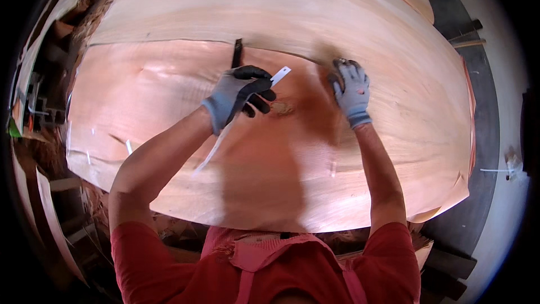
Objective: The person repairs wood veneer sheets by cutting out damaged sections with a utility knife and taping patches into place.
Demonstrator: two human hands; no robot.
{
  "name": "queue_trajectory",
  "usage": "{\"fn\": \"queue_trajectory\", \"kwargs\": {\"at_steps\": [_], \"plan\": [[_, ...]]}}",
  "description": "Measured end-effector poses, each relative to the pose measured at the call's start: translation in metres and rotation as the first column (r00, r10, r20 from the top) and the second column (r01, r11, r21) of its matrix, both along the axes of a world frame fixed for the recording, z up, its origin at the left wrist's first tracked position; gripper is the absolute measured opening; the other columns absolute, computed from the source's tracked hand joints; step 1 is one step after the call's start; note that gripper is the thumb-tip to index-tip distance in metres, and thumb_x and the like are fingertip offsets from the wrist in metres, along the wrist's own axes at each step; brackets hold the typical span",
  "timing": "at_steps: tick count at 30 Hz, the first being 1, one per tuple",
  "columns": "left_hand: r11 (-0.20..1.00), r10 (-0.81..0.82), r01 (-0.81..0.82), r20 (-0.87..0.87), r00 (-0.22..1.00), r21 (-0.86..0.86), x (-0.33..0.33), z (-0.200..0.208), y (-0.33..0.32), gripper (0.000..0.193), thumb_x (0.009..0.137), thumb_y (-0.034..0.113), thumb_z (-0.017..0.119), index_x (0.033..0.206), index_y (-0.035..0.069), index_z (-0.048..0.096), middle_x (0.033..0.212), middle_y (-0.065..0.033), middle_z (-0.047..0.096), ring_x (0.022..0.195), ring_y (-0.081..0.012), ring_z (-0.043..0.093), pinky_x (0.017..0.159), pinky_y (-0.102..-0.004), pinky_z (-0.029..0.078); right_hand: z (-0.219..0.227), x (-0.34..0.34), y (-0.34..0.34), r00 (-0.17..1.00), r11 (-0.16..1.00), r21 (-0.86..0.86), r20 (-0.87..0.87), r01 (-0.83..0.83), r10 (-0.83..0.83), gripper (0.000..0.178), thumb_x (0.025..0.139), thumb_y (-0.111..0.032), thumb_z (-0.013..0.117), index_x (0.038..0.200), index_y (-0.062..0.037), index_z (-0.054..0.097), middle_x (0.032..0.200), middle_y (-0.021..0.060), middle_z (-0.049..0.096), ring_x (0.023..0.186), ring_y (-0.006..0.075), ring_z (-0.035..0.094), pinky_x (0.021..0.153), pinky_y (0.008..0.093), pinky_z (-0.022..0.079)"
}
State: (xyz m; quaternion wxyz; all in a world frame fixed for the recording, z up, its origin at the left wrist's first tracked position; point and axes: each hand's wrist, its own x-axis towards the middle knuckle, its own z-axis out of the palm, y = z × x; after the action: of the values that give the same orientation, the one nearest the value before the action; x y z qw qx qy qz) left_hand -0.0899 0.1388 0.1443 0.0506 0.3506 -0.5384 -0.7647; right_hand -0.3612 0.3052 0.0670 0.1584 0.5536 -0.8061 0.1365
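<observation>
Strip, white and narrow, sits in the left hand, its thumb and fingers pinched together on it near the far end. Its long axis slants from close to the body at lower left to farther off at upper right, so the short free end points toward the side of the right hand; the longer tail hangs below the left palm. The left hand is thus the nearer of the 2, and the right is apart from the strip. The right hand's fingers are bent over the wood by the right end of the seam; I cannot tell whether they grip anything, as the area beside them is blurred.

Below the strip lies a thin reddish wood sheet, smooth, with a rough brown knot. Its slightly wavy far edge meets a paler, streaky-grained sheet. Both hands wear grey-blue knit gloves with black-coated fingers. A stiff, dark bar shows just beyond the left hand; whether they touch is unclear.
</observation>
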Motion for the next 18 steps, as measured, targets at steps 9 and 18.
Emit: {"fn": "queue_trajectory", "kwargs": {"at_steps": [9, 18], "plan": [[0.997, -0.057, 0.055, 0.025, 0.998, 0.052, -0.14, -0.077, -0.016, 0.025, 0.091, 0.028, 0.062, 0.108, 0.009, 0.061, 0.095, -0.0122, 0.07, 0.069, -0.0214, 0.068, 0.051, -0.0304, 0.045, -0.049, 0.001, -0.001, 0.995, 0.995, -0.04, 0.052, -0.088, 0.09, 0.034, 0.091, -0.031, 0.056, 0.118, -0.0114, 0.062, 0.135, 0.0133, 0.052, 0.13, 0.0356, 0.043, 0.103, 0.049, 0.034], [0.994, 0.063, -0.07, 0.082, 0.995, 0.086, -0.163, -0.11, -0.009, 0.022, 0.087, 0.022, 0.068, 0.098, 0.003, 0.065, 0.078, -0.0141, 0.07, 0.057, -0.0246, 0.066, 0.044, -0.0298, 0.044, -0.037, 0.002, -0.002, 0.985, 0.995, -0.032, 0.138, -0.096, 0.1, 0.052, 0.09, -0.022, 0.057, 0.138, -0.0076, 0.045, 0.139, 0.0149, 0.05, 0.128, 0.0333, 0.045, 0.102, 0.0475, 0.035]]}}
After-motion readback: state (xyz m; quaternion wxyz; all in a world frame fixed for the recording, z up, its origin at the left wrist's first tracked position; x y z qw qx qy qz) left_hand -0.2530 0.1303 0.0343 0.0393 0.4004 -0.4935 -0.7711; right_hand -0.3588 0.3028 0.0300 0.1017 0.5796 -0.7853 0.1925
